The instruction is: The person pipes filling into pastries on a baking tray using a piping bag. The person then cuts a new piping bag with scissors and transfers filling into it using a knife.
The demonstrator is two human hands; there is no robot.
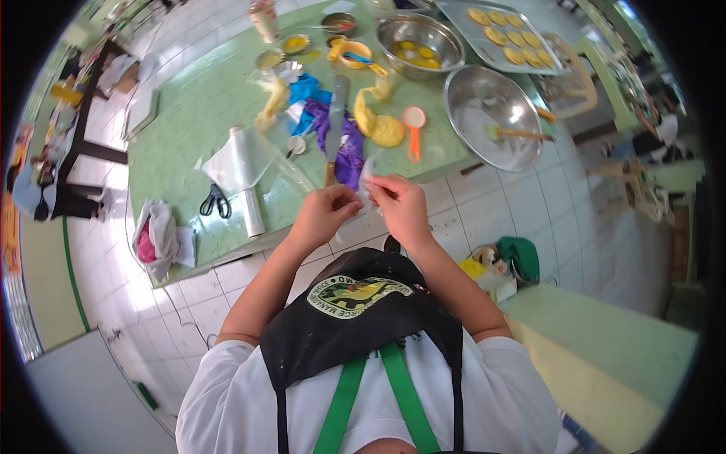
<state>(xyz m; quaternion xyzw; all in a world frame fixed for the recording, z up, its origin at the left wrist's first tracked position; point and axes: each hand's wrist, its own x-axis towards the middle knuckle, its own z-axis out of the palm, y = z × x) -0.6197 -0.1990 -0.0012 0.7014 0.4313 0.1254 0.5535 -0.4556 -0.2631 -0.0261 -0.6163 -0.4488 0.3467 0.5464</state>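
Note:
Just past the table's front edge, a thin clear piece of plastic film (367,169) spans the gap between my hands. My right hand (404,208) pinches it between thumb and fingers. My left hand (321,216) is closed in a pinch at the film's other side, its fingertips partly hidden. Beyond them lie a long knife (337,106) with a wooden handle and a crumpled purple wrapper (350,151). A lump of yellow dough (384,131) with a curling strip rests farther right, near an orange measuring spoon (414,136). To the left are a plastic roll (252,212) and black-handled scissors (216,203).
A steel bowl (473,113) holding a brush stands at the table's right edge. Behind it are a bowl with egg yolks (386,30) and a tray (473,57) of yellow rounds. A cloth bundle (168,246) sits at the near left corner. Other people are in the background.

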